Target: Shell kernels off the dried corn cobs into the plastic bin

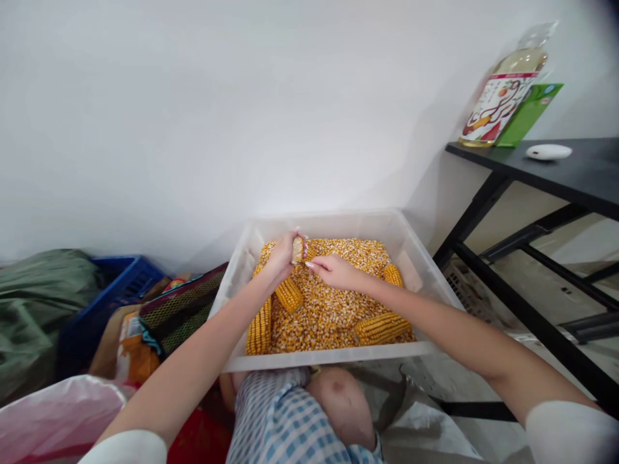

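A partly stripped corn cob [298, 250] is gripped in my left hand [281, 255], its pale bare end showing. My right hand [336, 272] is pinched at the cob's right side, thumb and fingertips against its kernels. Both hands are over a white plastic bin [333, 354] filled with loose corn kernels [322, 322]. Whole yellow cobs lie on the kernels: one cob [289, 294] just below my left hand, another cob [259, 330] along the left wall, a third cob [382, 328] at the front right. One more cob [393, 275] is partly behind my right forearm.
A black table [580, 171] at right holds a bottle [503, 96], a green box [529, 115] and a white oval object [549, 152]. At left are a blue crate [120, 283], a mesh bag [186, 309] and a white plastic bag [62, 412]. A wall rises behind the bin.
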The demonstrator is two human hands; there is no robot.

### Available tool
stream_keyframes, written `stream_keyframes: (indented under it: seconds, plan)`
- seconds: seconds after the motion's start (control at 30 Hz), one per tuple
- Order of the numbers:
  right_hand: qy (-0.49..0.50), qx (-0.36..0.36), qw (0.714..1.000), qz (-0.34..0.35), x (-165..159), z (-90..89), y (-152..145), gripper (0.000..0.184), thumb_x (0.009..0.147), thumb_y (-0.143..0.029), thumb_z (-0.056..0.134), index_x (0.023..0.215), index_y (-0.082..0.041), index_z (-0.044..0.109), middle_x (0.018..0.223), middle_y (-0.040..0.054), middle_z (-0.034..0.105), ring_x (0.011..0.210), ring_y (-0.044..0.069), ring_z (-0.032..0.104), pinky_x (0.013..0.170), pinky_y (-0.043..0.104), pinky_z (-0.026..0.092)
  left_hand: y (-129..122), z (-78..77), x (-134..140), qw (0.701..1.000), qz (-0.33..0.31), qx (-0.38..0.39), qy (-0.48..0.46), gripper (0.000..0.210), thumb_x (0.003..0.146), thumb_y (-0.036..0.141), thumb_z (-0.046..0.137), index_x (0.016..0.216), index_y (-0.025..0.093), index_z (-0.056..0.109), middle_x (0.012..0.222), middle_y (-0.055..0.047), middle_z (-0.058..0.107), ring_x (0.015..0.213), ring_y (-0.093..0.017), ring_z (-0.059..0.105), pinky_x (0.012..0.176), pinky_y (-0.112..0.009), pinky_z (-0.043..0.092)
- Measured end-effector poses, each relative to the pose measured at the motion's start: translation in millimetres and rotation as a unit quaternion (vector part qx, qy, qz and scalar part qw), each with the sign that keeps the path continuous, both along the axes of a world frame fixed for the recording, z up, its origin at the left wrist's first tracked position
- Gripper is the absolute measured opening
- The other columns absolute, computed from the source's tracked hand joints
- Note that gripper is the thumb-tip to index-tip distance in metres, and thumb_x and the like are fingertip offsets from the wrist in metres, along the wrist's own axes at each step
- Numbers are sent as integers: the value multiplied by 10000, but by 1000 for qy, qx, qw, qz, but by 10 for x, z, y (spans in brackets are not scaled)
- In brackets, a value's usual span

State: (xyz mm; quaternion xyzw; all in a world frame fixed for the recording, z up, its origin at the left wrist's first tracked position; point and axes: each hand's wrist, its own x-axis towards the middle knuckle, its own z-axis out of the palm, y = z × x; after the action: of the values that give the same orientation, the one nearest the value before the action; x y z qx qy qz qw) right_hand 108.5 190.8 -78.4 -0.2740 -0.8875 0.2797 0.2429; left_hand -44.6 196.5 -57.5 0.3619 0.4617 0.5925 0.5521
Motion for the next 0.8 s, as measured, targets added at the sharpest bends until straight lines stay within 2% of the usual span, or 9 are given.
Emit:
stream_keyframes:
  seconds: [0.2,0.47,0.8]
  plan:
    - [13,-12,1000,18,9,31,-2,268,892,-258,384,777,-134,591,618,-13,538,560,84,455,579,202,309,-13,10,1,1000,-4,5,13,223,728,353,497,652,145,525,485,11,524,392,-80,471,426,-201,381]
    - [14,-13,1000,1,-1,32,-11,255,890,-246,378,788,-138,586,604,-16,519,567,89,455,580,202,308,11,-45,-22,1000,-27,12,2,223,726,358,504,647,150,523,503,12,522,401,-86,480,418,-207,370]
    - [-6,-31,999,33,6,49,21,270,884,-248,394,773,-116,603,609,-10,535,550,82,439,574,203,320,-14,-72,-4,999,-36,4,37,293,726,416,518,619,143,529,476,3,518,385,-91,469,395,-208,351]
